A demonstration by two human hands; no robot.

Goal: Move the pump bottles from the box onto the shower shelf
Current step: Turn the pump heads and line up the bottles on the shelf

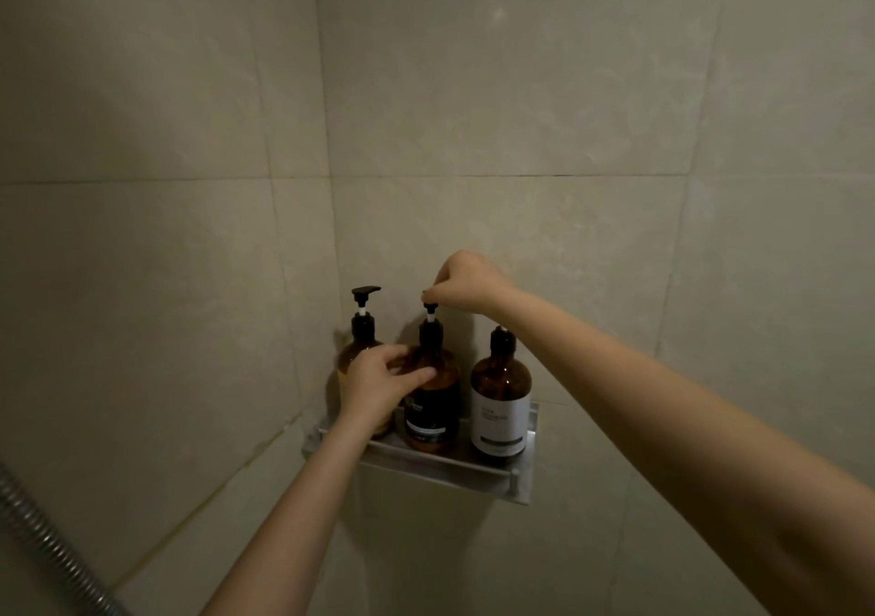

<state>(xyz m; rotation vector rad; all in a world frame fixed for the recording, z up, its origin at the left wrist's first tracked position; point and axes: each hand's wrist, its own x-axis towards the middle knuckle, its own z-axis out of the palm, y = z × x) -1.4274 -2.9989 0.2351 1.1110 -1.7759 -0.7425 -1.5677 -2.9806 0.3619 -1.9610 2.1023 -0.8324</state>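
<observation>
Three amber pump bottles stand upright on a metal shower shelf [473, 466] in the tiled corner. The left bottle [362, 331] is partly hidden behind my left hand [379, 383]. My left hand wraps around the shoulder of the middle bottle [433, 421], which has a black label. My right hand [466, 286] pinches that bottle's pump head from above. The right bottle [500, 402] has a white label and stands free. The box is out of view.
Beige tiled walls meet in a corner behind the shelf. A metal shower hose [42, 544] runs along the lower left edge.
</observation>
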